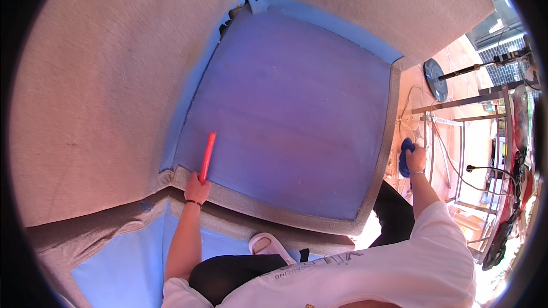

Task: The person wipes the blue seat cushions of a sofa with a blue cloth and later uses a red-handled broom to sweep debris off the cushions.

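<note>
My left hand [197, 188] grips a red cylindrical stick [207, 158], which points away from me over a blue fabric seat panel [282, 111]. The wrist wears a dark bead bracelet [194, 202]. Beige-brown woven upholstery [107, 72] surrounds the panel, like a sofa without its seat cushion. Past the panel's right edge, my right hand [416, 159] is closed around a dark blue item [404, 158], perhaps a cloth; its exact kind is hard to tell. At the panel's upper left corner, a dark torn gap [229, 19] shows along the seam.
A metal rack [462, 117] stands at the right, with a cable and black plug [471, 168] hanging by it. Behind it is a round black stand base [436, 80]. A second blue-lined section [124, 252] lies below, near a pale slipper [272, 246].
</note>
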`<act>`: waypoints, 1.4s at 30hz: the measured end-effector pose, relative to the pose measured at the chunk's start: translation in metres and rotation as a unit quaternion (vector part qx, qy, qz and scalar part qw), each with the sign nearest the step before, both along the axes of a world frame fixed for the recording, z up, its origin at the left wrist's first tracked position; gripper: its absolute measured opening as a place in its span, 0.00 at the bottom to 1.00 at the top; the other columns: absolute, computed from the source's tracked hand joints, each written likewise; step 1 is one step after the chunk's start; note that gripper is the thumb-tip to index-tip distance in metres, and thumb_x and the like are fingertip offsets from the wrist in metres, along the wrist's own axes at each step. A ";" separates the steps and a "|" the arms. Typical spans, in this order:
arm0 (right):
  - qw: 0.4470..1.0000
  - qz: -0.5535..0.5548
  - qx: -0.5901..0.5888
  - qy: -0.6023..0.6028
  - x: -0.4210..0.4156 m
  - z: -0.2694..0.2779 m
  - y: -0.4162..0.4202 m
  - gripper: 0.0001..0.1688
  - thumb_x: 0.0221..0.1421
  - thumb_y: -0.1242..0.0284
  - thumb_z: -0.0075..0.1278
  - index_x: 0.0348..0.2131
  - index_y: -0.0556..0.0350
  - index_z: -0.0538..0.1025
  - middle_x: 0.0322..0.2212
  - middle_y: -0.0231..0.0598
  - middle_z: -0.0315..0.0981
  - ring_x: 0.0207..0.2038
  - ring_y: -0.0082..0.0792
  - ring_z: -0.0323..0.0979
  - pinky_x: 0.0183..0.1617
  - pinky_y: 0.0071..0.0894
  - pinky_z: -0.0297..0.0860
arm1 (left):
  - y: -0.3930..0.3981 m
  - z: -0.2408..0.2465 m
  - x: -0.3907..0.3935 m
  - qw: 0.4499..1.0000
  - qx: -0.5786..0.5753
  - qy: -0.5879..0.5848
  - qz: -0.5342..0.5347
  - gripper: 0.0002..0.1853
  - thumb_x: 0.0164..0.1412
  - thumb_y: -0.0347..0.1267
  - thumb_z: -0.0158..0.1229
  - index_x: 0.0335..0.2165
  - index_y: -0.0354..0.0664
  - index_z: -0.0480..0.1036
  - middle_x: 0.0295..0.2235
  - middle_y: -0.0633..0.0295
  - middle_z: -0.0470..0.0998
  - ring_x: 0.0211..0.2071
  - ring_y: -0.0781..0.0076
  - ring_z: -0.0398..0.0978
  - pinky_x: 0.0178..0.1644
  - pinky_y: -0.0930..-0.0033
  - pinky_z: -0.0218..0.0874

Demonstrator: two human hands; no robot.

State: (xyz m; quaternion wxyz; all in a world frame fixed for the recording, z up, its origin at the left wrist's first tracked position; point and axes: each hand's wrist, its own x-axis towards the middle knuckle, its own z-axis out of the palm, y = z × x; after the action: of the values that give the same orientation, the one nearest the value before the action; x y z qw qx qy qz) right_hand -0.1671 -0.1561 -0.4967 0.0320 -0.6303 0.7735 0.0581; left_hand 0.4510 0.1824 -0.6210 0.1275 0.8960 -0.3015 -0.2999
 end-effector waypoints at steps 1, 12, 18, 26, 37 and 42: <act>0.998 0.046 -0.023 -0.046 0.033 0.015 0.010 0.22 0.45 0.71 0.53 0.43 0.54 0.77 0.42 0.54 0.73 0.44 0.49 0.73 0.50 0.42 0.69 | 0.000 -0.001 0.000 1.000 -0.005 0.002 0.003 0.15 0.49 0.36 0.56 0.34 0.39 0.69 0.31 0.46 0.76 0.36 0.44 0.74 0.40 0.50 0.64; 0.788 0.579 0.132 -0.164 0.369 -0.068 0.208 0.28 0.42 0.55 0.59 0.45 0.40 0.73 0.49 0.37 0.64 0.57 0.44 0.56 0.53 0.64 0.55 | -0.002 0.000 0.006 1.000 -0.017 0.011 -0.019 0.14 0.51 0.36 0.54 0.35 0.40 0.66 0.31 0.43 0.75 0.37 0.39 0.72 0.39 0.47 0.63; 0.903 0.410 0.130 -0.002 0.097 -0.060 0.099 0.26 0.35 0.60 0.63 0.37 0.46 0.77 0.42 0.44 0.70 0.49 0.46 0.64 0.53 0.51 0.61 | 0.004 -0.001 0.000 0.999 0.000 -0.018 -0.032 0.15 0.51 0.35 0.54 0.36 0.39 0.67 0.33 0.43 0.76 0.39 0.40 0.73 0.41 0.47 0.64; 0.939 0.299 0.107 -0.132 0.180 0.023 0.079 0.28 0.45 0.61 0.57 0.45 0.54 0.75 0.44 0.49 0.73 0.46 0.47 0.72 0.48 0.44 0.70 | 0.000 0.004 0.004 0.998 0.029 0.000 -0.053 0.17 0.50 0.36 0.55 0.38 0.39 0.67 0.34 0.43 0.76 0.39 0.40 0.73 0.43 0.46 0.64; 0.758 0.606 0.174 -0.171 0.304 -0.070 0.229 0.28 0.41 0.59 0.61 0.44 0.41 0.73 0.48 0.43 0.64 0.55 0.45 0.59 0.55 0.60 0.56 | 0.001 0.018 0.003 0.998 -0.022 0.057 -0.015 0.15 0.50 0.35 0.54 0.36 0.39 0.67 0.34 0.44 0.74 0.40 0.42 0.72 0.42 0.48 0.63; 0.720 0.449 0.517 0.117 0.044 -0.012 0.210 0.27 0.38 0.59 0.62 0.42 0.42 0.78 0.47 0.47 0.66 0.50 0.49 0.67 0.49 0.55 0.66 | -0.006 0.025 -0.005 0.999 0.019 0.015 -0.035 0.13 0.51 0.34 0.55 0.36 0.41 0.69 0.36 0.47 0.75 0.39 0.43 0.72 0.42 0.48 0.64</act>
State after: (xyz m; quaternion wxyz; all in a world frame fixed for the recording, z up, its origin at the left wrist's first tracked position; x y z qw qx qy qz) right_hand -0.1229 0.0537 -0.5084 0.2325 -0.7773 0.2475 0.5296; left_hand 0.4463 0.1767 -0.5957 0.1043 0.8826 -0.3253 -0.3231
